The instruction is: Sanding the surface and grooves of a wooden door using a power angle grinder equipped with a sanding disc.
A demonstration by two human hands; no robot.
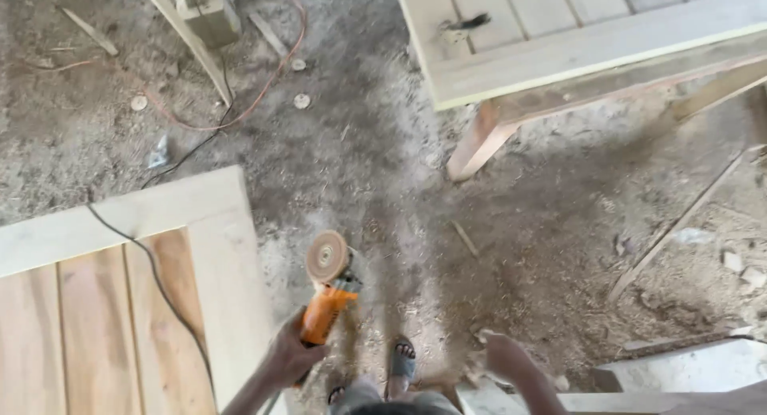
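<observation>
Left hand (289,357): clenched round the orange grinder (326,291), disc pointing far.
Right hand (503,355): empty; fingers blurred, cannot tell.
Door panel (120,303): left.

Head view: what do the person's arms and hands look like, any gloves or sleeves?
Both forearms are bare as far as the frame shows: no sleeves, no gloves, no watch or bands visible. The left hand and right hand are ungloved, and the right one is blurred. Nothing is marked on them. Lower down, open sandals are on the feet.
</observation>
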